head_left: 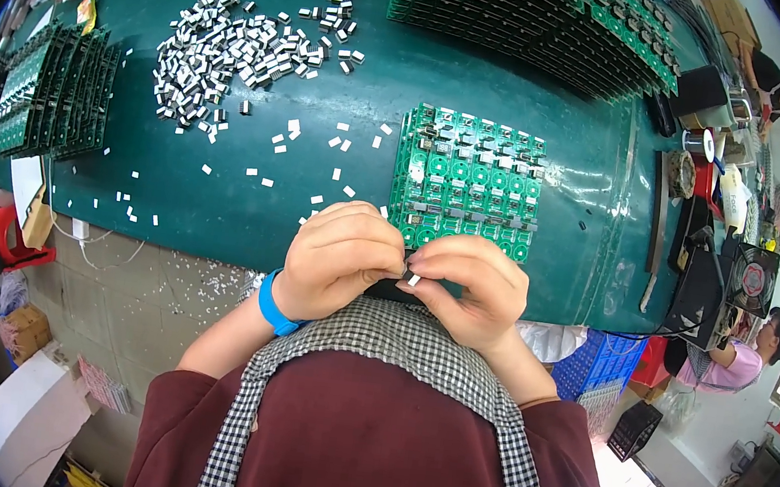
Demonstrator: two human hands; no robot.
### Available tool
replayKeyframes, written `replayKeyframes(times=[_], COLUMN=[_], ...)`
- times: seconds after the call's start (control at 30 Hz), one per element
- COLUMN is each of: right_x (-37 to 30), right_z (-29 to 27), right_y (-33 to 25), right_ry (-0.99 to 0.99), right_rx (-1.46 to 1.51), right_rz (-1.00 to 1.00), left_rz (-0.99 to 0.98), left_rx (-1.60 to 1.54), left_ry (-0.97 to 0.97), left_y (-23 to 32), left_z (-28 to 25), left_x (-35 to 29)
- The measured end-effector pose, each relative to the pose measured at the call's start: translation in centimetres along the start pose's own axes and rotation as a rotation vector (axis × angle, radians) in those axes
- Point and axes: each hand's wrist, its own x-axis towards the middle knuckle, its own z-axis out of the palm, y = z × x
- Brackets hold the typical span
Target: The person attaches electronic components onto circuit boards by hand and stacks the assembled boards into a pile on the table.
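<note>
My left hand [343, 250], with a blue band on its wrist, is closed in a pinch at the table's near edge. Close against it, my right hand [474, 287] is closed too. Between their fingertips is a small black piece with a white face [414, 281]; the fingers cover part of it. Just beyond the hands lies a block of green circuit boards [469, 180] carrying rows of small components. Small white rectangular tabs [336, 174] are scattered to its left.
A heap of small white-and-black blocks [228, 62] spreads over the green table [314, 235] at far left. Stacked circuit boards stand at the left [56, 95] and the back [531, 19]. A black fan [752, 280] and another person [732, 364] are at the right.
</note>
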Motion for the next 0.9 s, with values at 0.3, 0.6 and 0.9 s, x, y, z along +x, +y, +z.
replayKeyframes(times=[0.3, 0.6, 0.9], right_x=[1.0, -0.5, -0.6], right_z=[-0.7, -0.1, 0.0], right_y=[-0.3, 0.0, 0.2], right_ry=[-0.123, 0.055, 0.058], right_rx=[0.024, -0.155, -0.187], right_rz=[0.027, -0.083, -0.08], left_rz=[-0.008, -0.059, 0.13], left_rx=[0.002, 0.059, 0.423], left_ry=[-0.03, 0.013, 0.017], left_y=[-0.4, 0.3, 0.6], left_z=[0.1, 0.0, -0.2], left_x=[-0.5, 0.0, 0.1])
